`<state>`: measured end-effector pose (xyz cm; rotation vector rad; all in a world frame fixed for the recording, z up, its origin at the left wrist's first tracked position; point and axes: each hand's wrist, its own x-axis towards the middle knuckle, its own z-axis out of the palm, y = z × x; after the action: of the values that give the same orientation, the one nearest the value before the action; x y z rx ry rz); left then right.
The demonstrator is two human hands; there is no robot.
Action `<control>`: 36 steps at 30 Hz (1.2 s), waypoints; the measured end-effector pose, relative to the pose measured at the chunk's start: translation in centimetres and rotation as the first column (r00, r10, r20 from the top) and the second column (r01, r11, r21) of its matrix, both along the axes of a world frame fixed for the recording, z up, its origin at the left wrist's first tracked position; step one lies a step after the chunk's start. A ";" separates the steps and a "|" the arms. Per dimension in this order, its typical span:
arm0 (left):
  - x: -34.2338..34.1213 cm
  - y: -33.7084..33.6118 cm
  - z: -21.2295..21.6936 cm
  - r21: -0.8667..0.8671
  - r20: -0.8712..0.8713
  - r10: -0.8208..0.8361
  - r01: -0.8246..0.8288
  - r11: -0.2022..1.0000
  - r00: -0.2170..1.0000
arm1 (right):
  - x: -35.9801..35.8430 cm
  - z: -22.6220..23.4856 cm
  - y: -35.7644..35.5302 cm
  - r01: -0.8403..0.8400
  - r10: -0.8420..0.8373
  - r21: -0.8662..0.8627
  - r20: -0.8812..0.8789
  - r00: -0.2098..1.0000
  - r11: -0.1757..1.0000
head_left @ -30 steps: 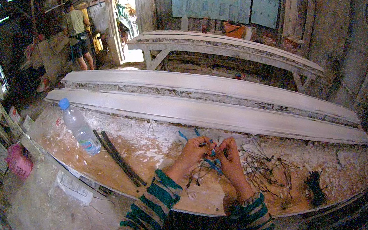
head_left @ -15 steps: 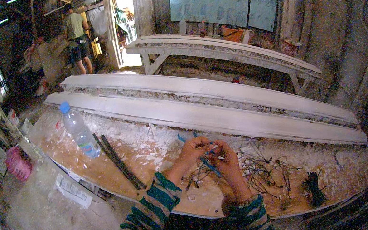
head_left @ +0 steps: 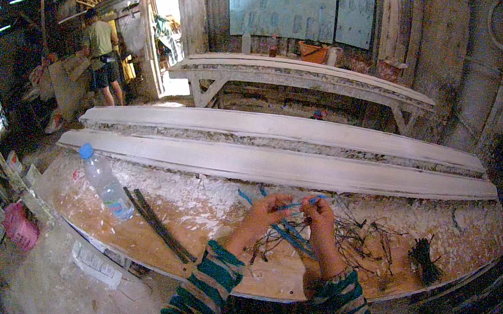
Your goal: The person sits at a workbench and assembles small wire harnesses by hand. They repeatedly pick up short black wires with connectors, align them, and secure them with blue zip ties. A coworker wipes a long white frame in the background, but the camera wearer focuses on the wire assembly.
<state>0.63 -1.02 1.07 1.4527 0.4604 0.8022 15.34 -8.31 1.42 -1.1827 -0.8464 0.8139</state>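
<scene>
Above the worktable [head_left: 193, 190], my left hand [head_left: 265, 214] and my right hand [head_left: 319, 220] pinch a thin blue strip [head_left: 316, 200] between their fingertips. It runs from one hand to the other, and whether it is plastic or cord I cannot tell. More blue strips [head_left: 297, 240] lie on the wood just beneath my hands, with another piece poking out beyond my left fingers. Tangled dark strands [head_left: 369, 241] are scattered to the right of my right hand. Farther right sits a tied bundle of dark strands [head_left: 424, 260].
A clear bottle with a blue cap [head_left: 104, 180] lies to the left, beside long dark strips [head_left: 158, 224]. Long white boards [head_left: 283, 162] span the table's far side. Behind stands a white bench [head_left: 310, 74]. A pink bucket [head_left: 21, 227] is on the floor; a person [head_left: 102, 51] stands far left.
My hands have moved apart, stretching the blue strip between them, its end now showing past my right fingers. The view has tilted slightly.
</scene>
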 end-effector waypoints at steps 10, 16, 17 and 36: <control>-0.8 1.4 -0.5 0.018 0.013 0.343 -0.343 0.939 0.939 | 0.4 1.7 -1.0 -0.188 0.295 0.307 -0.353 0.888 0.933; -1.1 1.3 0.1 -0.023 -0.016 0.431 -0.432 0.902 0.902 | 0.2 1.7 -1.1 -0.280 0.352 0.268 -0.277 0.894 0.922; -1.1 1.2 0.2 -0.046 -0.016 0.422 -0.422 0.906 0.907 | 0.3 1.7 -1.1 -0.274 0.331 0.245 -0.238 0.913 0.930; -0.2 -0.6 0.5 -0.059 0.173 -0.214 0.227 0.972 0.961 | 1.1 0.7 0.1 0.348 -0.407 0.214 0.548 0.731 0.913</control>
<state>0.38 -1.60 1.57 1.3255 0.1966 0.7100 16.47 -8.19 2.08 -1.4839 -1.0751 0.0471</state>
